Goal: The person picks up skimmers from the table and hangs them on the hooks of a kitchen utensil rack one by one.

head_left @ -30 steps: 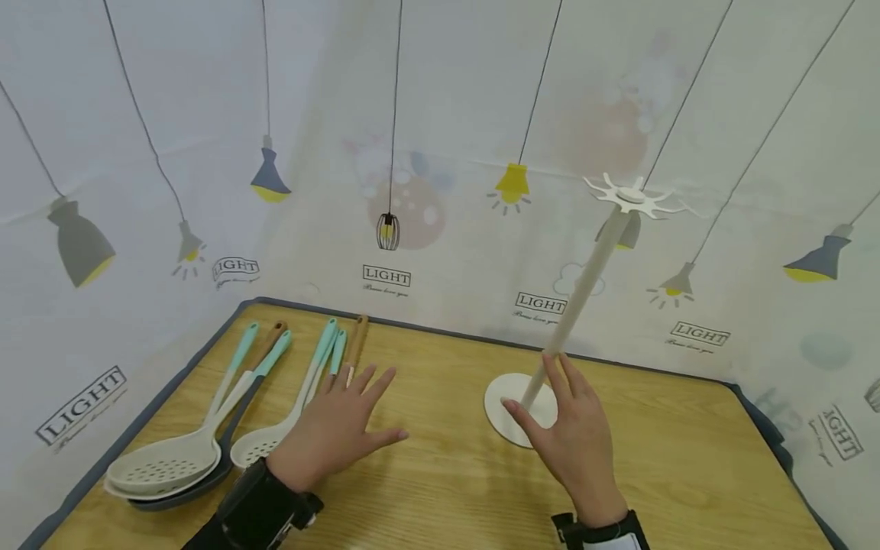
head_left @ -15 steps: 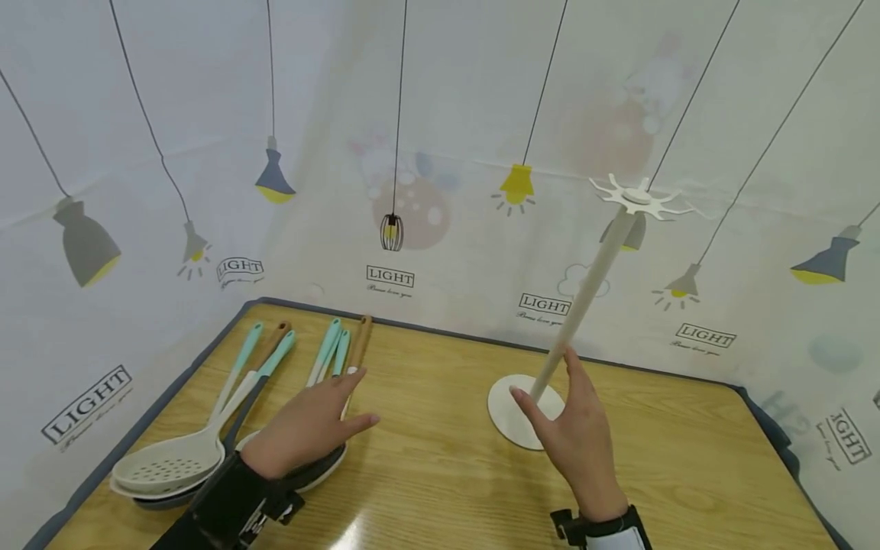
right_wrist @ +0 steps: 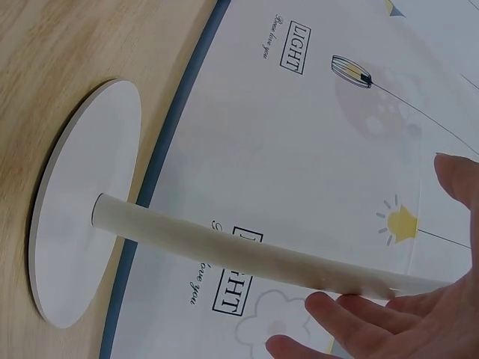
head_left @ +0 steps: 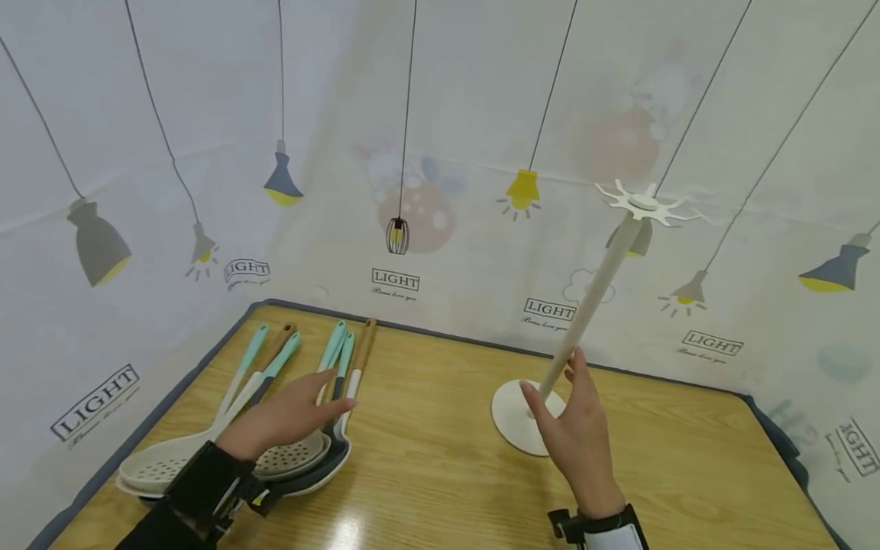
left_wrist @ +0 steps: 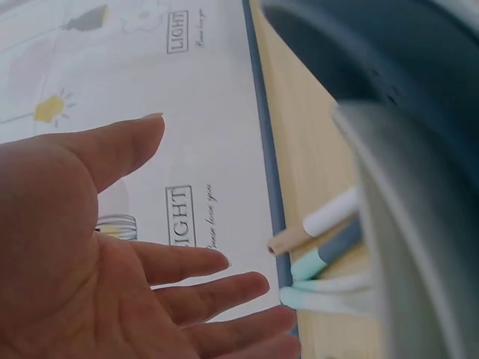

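Observation:
My left hand (head_left: 285, 412) hovers over two groups of kitchen utensils with its fingers extended, holding nothing. It partly hides a slotted skimmer (head_left: 158, 462) in the left group. Another slotted utensil (head_left: 296, 453) lies on dark and white ones in the right group, whose teal handles (head_left: 334, 341) and brown handle (head_left: 364, 347) point to the back. A white utensil stand (head_left: 594, 294) rises upright from a round base (head_left: 510, 420), its top ringed with hooks. My right hand (head_left: 580, 443) is beside the pole; in its wrist view the fingertips (right_wrist: 320, 301) touch the pole, thumb apart.
The wood-grain table (head_left: 426, 428) has a dark edge (head_left: 440, 333) at the back. A white cloth wall (head_left: 467, 229) printed with lamps encloses it behind and on both sides. In the left wrist view, large dark and pale utensil heads (left_wrist: 441, 120) loom close.
My left hand has moved left and slightly down, from beside the right group to above the utensils, uncovering the right group's heads. The right hand stays by the pole; the view shifted slightly.

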`<state>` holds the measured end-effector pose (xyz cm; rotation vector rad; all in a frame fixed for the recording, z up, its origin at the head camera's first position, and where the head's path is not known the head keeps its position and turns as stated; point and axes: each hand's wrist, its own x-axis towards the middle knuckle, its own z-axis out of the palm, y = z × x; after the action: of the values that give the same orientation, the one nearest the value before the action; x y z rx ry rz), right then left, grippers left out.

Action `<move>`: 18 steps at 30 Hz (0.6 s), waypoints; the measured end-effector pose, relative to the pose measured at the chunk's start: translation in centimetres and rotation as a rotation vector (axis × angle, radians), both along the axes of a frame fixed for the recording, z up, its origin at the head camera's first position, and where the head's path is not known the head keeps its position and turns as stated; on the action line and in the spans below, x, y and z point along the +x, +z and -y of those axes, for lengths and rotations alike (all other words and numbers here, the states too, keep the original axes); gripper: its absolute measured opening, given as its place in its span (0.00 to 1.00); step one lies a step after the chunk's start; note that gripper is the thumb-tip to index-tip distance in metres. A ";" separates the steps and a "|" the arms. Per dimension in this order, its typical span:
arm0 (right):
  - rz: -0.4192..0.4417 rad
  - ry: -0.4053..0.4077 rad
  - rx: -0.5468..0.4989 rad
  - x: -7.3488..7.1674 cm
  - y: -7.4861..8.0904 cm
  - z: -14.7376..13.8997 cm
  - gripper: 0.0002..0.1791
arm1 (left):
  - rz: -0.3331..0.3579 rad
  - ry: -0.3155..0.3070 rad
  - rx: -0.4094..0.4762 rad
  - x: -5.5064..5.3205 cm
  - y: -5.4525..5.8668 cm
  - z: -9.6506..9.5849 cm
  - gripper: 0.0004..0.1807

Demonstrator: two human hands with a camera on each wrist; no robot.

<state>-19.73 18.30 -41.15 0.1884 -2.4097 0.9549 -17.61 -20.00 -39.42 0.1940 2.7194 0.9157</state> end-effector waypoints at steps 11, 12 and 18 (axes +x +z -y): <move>0.007 0.003 -0.054 -1.0 -0.3 0.0 0.47 | 0.049 0.010 0.030 -0.3 -0.5 1.9 0.50; 0.014 0.003 -0.060 -1.1 -0.3 0.0 0.47 | 0.057 0.010 0.041 -0.4 -0.6 2.1 0.50; 0.023 0.008 -0.085 -1.4 -0.5 0.2 0.46 | 0.075 0.007 0.054 -0.7 -0.9 2.7 0.50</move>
<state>-21.11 18.09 -41.68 0.1566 -2.3857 1.0658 -18.26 -22.66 -40.36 0.1578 2.6304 0.9791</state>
